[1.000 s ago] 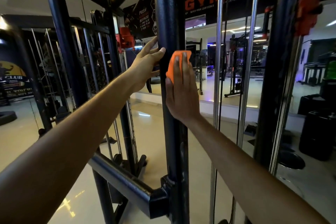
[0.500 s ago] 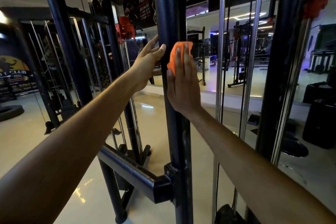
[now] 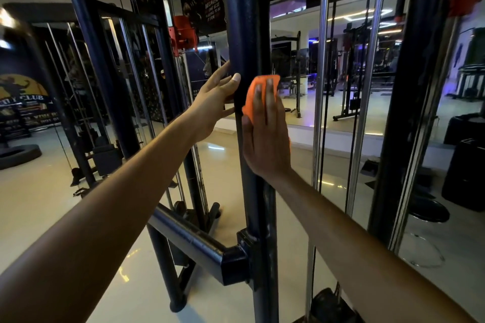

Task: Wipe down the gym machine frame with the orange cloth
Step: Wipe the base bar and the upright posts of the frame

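A black upright post point(image 3: 248, 21) of the gym machine frame runs from top to bottom through the middle of the head view. My right hand point(image 3: 265, 136) presses the folded orange cloth point(image 3: 256, 89) flat against the right face of this post, fingers straight and pointing up. Most of the cloth is hidden under the fingers. My left hand point(image 3: 214, 99) touches the post's left side with straight fingers, thumb tip on the front of the post, level with the cloth.
A black crossbar point(image 3: 194, 238) joins the post low down from the left. Chrome guide rods point(image 3: 321, 86) and a cable stand just right of the post. A second black upright point(image 3: 409, 86) is further right. A mirror wall and glossy floor lie behind.
The view has tilted downward, showing more of the floor and crossbar. Both hands stay on the post at much the same height, right hand still pressing the cloth.
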